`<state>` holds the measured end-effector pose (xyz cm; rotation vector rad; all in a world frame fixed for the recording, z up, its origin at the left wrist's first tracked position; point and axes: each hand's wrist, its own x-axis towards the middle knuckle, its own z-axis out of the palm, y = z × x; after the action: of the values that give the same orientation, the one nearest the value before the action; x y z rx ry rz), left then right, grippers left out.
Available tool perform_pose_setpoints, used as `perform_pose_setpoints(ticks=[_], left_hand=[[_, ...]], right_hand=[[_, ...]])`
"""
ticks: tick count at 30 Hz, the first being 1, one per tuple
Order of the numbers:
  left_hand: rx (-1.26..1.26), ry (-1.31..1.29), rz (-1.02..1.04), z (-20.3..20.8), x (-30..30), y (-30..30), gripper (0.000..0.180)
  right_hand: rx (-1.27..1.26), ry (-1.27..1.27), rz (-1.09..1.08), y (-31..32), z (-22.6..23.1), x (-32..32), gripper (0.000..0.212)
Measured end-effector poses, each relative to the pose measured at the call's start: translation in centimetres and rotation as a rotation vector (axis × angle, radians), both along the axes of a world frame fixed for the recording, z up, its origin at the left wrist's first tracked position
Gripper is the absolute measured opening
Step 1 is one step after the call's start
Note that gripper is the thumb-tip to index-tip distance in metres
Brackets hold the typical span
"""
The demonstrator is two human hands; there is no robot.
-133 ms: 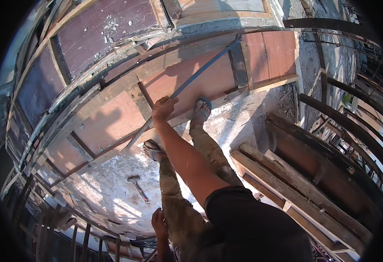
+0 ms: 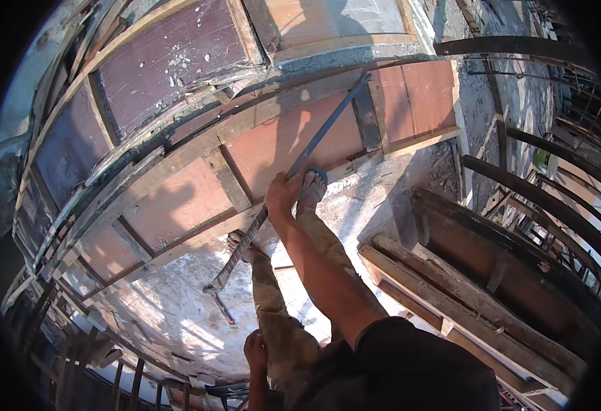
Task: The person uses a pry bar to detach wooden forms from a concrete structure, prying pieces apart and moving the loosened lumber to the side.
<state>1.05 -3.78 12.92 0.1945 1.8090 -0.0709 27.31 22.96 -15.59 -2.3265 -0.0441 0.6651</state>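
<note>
Long steel pry bar (image 2: 334, 118), set diagonally across the centre of the view: the upper shaft is blue, the lower shaft ridged and brownish. Its upper end overlies the far edge of a timber-framed plywood panel (image 2: 293, 140); its lower end overlaps the head of a claw hammer (image 2: 226, 312) on the floor (image 2: 170, 291), and whether the two touch cannot be told. The right hand (image 2: 283, 194) grips the bar near mid-length, fingers wrapped round the shaft and pressed together. The left hand (image 2: 255, 348) hangs beside the left trouser leg (image 2: 271, 288); its fingers appear bent, but how far they close cannot be told. The right sandal (image 2: 308, 183) overlaps the panel's near edge, while the left foot (image 2: 236, 240) is partly hidden by the bar. To the right lean weathered timber frames (image 2: 478, 301); at upper left lies a maroon panel (image 2: 170, 55) strewn with pale debris.
</note>
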Motion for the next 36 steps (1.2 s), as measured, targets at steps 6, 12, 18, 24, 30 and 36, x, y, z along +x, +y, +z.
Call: perform_pose_setpoints(ticks=[6,12,18,24,30,36], left_hand=[[0.1,-0.024,-0.016,-9.0,-1.3,4.0,0.033],[0.1,-0.02,-0.05,-10.0,-2.4,5.2,0.037],[0.079,0.036,0.068,-8.5,-4.5,4.4,0.039],[0.043,0.041,0.075,-8.6,-4.1,7.4,0.037],[0.439,0.234,-0.488,-8.9,0.2,12.5,0.043],[0.598,0.324,-0.893,-10.2,7.7,24.0,0.082]], right_hand=[[0.362,0.553,-0.241,6.8,6.4,7.7,0.019],[0.257,0.16,-0.136,9.2,-1.7,0.5,0.034],[0.141,0.035,-0.195,13.1,-2.2,-4.3,0.038],[0.063,-0.034,-0.026,8.0,-6.8,-3.9,0.036],[0.181,-0.187,0.037,-3.2,-14.8,3.5,0.034],[0.102,0.145,-0.105,6.0,-9.8,-3.6,0.039]])
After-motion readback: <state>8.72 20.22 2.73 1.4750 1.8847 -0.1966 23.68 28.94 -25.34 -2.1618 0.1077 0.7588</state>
